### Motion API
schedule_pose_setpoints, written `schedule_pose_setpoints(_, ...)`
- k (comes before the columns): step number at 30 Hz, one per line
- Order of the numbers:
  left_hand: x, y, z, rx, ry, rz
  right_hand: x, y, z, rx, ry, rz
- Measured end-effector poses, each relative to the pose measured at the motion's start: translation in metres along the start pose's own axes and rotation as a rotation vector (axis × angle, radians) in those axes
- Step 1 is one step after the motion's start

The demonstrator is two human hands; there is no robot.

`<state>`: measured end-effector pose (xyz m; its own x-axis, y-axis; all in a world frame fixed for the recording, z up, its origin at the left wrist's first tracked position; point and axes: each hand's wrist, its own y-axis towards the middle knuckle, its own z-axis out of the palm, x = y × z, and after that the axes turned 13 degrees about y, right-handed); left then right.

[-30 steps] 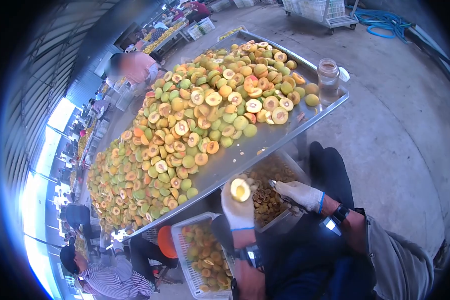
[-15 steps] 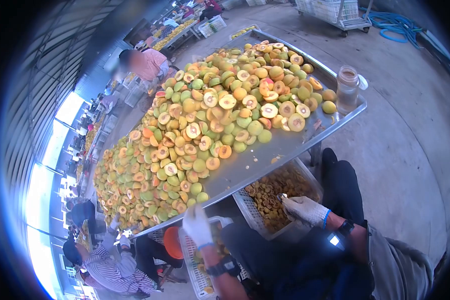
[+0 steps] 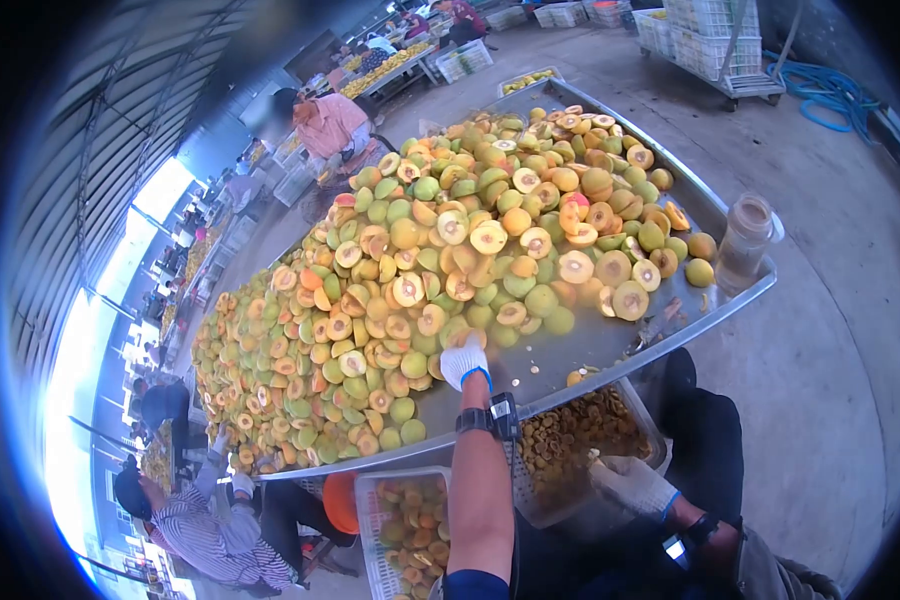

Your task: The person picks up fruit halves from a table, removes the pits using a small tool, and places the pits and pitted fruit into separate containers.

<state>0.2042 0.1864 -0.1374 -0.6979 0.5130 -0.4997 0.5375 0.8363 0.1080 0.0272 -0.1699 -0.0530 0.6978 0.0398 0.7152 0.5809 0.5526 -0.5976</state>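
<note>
A large heap of halved yellow-green peaches (image 3: pixel 370 290) covers the metal table (image 3: pixel 570 385), many with brown pit centres showing. At the heap's near edge, my left hand (image 3: pixel 463 364) in a white glove has its fingers closed round a peach half (image 3: pixel 473 338); the fingertips are partly blurred. My right hand (image 3: pixel 638 487), also gloved, is closed over the crate of brown pits (image 3: pixel 580 440) below the table edge. A small pale tip sticks out between its thumb and fingers; the rest is hidden in the glove. Left of my legs stands a crate of peach pieces (image 3: pixel 410 525).
A clear jar (image 3: pixel 745 240) stands at the table's right corner. An orange bucket (image 3: pixel 341 502) sits under the edge beside a co-worker in stripes (image 3: pixel 215 540). Another person (image 3: pixel 332 130) works across the table. A cart with crates (image 3: pixel 715 45) and blue hose (image 3: pixel 830 95) lie behind.
My left hand has moved from above the left crate up and right onto the heap. My right hand stays over the pit crate. The view has shifted, and the person across now leans lower.
</note>
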Motion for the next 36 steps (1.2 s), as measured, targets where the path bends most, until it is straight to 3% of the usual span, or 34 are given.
schedule_pose_setpoints(3,0.021,0.016,0.023,0.099,-0.245,0.063,0.008,-0.001,0.005,0.03,-0.052,-0.011)
schedule_pose_setpoints(5,-0.001,-0.008,-0.016,0.369,-0.459,-0.002,0.005,0.0,0.005,0.042,-0.092,-0.044)
schedule_pose_setpoints(8,-0.009,-0.038,-0.064,0.552,-0.624,-0.003,-0.007,0.003,0.002,0.081,-0.11,-0.082)
schedule_pose_setpoints(10,-0.018,-0.078,-0.107,0.51,-0.596,0.134,-0.016,0.002,0.0,0.098,-0.124,-0.184)
schedule_pose_setpoints(13,-0.012,-0.131,-0.151,0.624,-0.69,0.087,-0.012,-0.005,0.001,0.082,-0.115,-0.256)
schedule_pose_setpoints(15,-0.008,-0.168,-0.168,0.707,-0.949,0.086,0.0,-0.019,0.015,0.074,-0.115,-0.348)
schedule_pose_setpoints(16,-0.003,-0.182,-0.166,0.709,-0.957,0.081,0.008,-0.025,0.02,0.072,-0.117,-0.451)
schedule_pose_setpoints(18,0.007,-0.208,-0.162,0.735,-1.223,-0.007,0.022,-0.036,0.027,0.087,-0.174,-0.353)
schedule_pose_setpoints(22,0.008,-0.251,-0.171,0.808,-1.474,-0.085,0.028,-0.054,0.048,-0.002,-0.277,-0.48)
schedule_pose_setpoints(29,-0.01,-0.281,-0.191,0.869,-1.612,-0.214,0.021,-0.059,0.05,-0.124,-0.479,-0.589)
schedule_pose_setpoints(36,-0.011,-0.288,-0.182,0.782,-1.56,-0.142,0.017,-0.058,0.047,-0.134,-0.399,-0.62)
